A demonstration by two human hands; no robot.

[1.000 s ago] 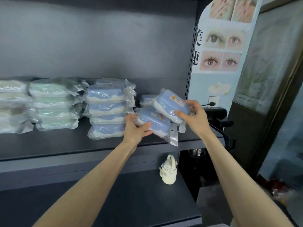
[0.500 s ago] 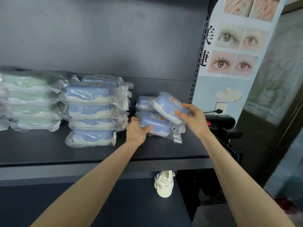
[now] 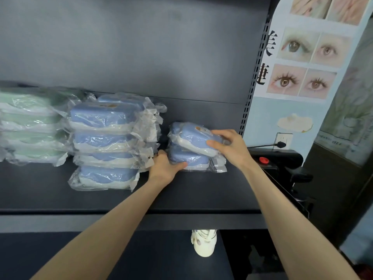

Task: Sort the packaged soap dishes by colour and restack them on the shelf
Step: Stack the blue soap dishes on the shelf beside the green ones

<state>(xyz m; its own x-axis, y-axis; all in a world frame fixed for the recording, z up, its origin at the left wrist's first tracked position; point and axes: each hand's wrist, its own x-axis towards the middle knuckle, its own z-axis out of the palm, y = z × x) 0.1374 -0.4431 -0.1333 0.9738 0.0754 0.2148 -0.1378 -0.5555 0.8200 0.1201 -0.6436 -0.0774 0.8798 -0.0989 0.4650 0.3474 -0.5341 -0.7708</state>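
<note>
While the right hand point(image 3: 228, 146) curls its fingers and thumb over the right end of the upper blue soap dish point(image 3: 191, 136), that packet lies tilted, its right end lower, on top of the lower blue soap dish point(image 3: 187, 158). The left hand point(image 3: 164, 168) grips the lower packet at its left end. Its thumb lies along the front edge, and its fingers are hidden behind. Both packets sit on the dark shelf point(image 3: 201, 193), towards its right end. The left hand fills the gap between this pair and the blue stack point(image 3: 105, 144), four packets high, with another blue packet behind its top. Left of that, touching it, stands the green stack point(image 3: 30, 126). A cream shoe point(image 3: 203, 244) rests on the lower shelf point(image 3: 141, 257).
</note>
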